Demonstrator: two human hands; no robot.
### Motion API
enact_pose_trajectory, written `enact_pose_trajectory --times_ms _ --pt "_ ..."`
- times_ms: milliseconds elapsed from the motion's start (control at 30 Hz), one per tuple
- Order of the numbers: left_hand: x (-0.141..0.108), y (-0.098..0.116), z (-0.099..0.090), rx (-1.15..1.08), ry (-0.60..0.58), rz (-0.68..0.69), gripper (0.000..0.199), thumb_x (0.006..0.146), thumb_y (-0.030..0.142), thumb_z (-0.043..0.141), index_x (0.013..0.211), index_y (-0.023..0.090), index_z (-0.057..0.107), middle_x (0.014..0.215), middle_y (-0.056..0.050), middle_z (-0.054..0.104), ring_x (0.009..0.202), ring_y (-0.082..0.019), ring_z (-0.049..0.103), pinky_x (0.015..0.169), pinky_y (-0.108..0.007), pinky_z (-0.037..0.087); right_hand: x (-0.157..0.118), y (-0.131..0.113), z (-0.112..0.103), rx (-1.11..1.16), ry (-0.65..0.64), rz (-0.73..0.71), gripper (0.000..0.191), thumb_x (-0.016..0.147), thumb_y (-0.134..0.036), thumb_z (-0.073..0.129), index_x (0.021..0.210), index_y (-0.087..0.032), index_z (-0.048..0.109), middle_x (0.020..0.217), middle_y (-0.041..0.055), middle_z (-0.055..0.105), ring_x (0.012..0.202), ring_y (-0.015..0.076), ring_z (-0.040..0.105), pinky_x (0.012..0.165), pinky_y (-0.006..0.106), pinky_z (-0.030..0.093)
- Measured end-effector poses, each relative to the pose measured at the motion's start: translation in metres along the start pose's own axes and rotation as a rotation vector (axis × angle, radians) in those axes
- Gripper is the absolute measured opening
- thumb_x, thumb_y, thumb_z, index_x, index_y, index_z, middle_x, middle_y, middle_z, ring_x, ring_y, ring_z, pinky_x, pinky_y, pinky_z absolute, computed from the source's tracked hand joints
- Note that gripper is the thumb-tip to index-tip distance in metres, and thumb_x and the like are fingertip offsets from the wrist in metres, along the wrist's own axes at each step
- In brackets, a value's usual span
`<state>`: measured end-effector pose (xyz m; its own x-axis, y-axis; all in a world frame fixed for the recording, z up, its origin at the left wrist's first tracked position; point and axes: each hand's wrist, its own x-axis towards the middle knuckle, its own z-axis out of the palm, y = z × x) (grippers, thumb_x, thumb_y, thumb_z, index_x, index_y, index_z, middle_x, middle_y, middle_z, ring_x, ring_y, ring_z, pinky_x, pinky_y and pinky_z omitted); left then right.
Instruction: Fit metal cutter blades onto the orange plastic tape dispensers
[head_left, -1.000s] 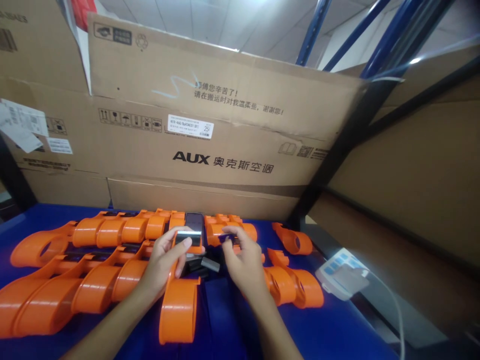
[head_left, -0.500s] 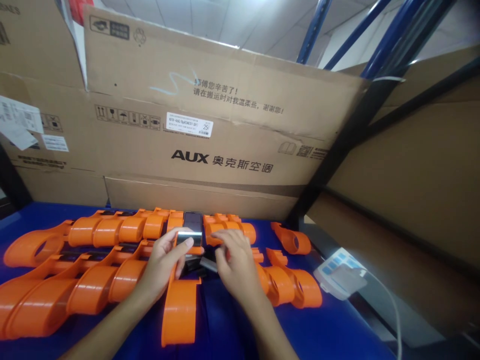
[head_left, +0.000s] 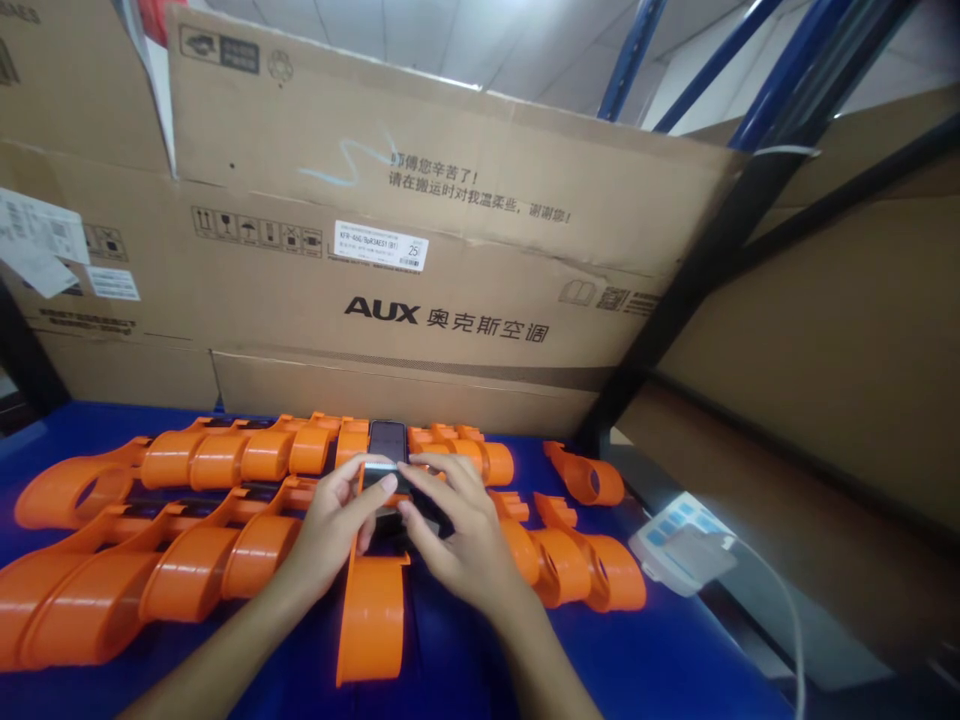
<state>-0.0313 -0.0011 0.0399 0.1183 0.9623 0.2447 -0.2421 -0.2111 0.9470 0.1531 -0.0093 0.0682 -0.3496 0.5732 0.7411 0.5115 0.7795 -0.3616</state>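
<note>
Head view: your left hand (head_left: 335, 512) has its fingers clamped on the orange dispenser (head_left: 373, 620), over the blue table (head_left: 660, 660); your right hand (head_left: 459, 520) is at its edge, whether gripping I cannot tell. Uneven pushing could twist it, and its pale strip (head_left: 381, 466) may scratch.

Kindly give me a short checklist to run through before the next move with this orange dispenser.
1. Left hand gripping the orange dispenser: ok.
2. Right hand at the dispenser's upper end: ok.
3. Black part fully seated: cannot tell, fingers partly cover it.
4. Hands well apart from the phone-like device: not ok, it lies just beyond the fingertips.
5. White power strip away from both hands: ok.
</note>
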Motion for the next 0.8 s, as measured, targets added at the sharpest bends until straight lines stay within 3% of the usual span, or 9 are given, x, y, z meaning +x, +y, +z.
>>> enact_pose_trajectory --times_ms 233,433,567,700,800 --pt "0.001 -0.004 -0.003 -0.019 0.041 -0.046 0.034 0.091 0.05 0.07 0.108 0.021 0.064 0.046 0.009 0.05 0.034 -0.007 0.039 0.04 -0.02 0.03 0.002 0.001 -0.003 -0.005 0.103 0.063 0.024 0.094 -0.017 0.065 0.116 -0.025 0.068 0.108 0.0062 0.075 0.1 0.0246 0.068 0.091 0.043 0.055" --pt "0.002 0.002 -0.003 -0.071 0.09 -0.027 0.033 0.09 0.05 0.071 0.101 0.02 0.065 0.046 0.008 0.052 0.035 -0.008 0.039 0.042 -0.021 0.031 0.003 0.004 -0.008 -0.119 0.114 0.191 0.016 0.092 -0.017 0.062 0.107 -0.023 0.067 0.102 0.0073 0.073 0.101 0.0279 0.065 0.091 0.044 0.052" --pt "0.0 0.007 0.0 -0.099 0.098 -0.013 0.031 0.088 0.049 0.071 0.097 0.02 0.064 0.055 0.005 0.06 0.037 -0.007 0.041 0.043 -0.021 0.034 0.002 0.008 -0.006 -0.14 -0.051 0.173 0.016 0.092 -0.017 0.061 0.106 -0.023 0.067 0.101 0.0073 0.072 0.098 0.0269 0.064 0.089 0.042 0.051" --pt "-0.002 0.008 0.001 -0.085 0.088 -0.017 0.031 0.089 0.048 0.071 0.101 0.021 0.064 0.043 0.009 0.049 0.036 -0.009 0.041 0.043 -0.02 0.032 0.001 0.008 -0.004 -0.144 -0.315 0.093 0.018 0.09 -0.016 0.063 0.107 -0.022 0.068 0.102 0.0069 0.071 0.099 0.0259 0.062 0.088 0.04 0.049" --pt "-0.003 0.006 0.001 -0.075 0.087 -0.027 0.033 0.088 0.049 0.072 0.102 0.02 0.064 0.042 0.009 0.049 0.036 -0.009 0.041 0.042 -0.02 0.031 0.001 0.006 -0.003 -0.169 -0.439 0.093 0.018 0.089 -0.014 0.063 0.103 -0.023 0.069 0.1 0.006 0.07 0.098 0.0252 0.061 0.087 0.04 0.048"
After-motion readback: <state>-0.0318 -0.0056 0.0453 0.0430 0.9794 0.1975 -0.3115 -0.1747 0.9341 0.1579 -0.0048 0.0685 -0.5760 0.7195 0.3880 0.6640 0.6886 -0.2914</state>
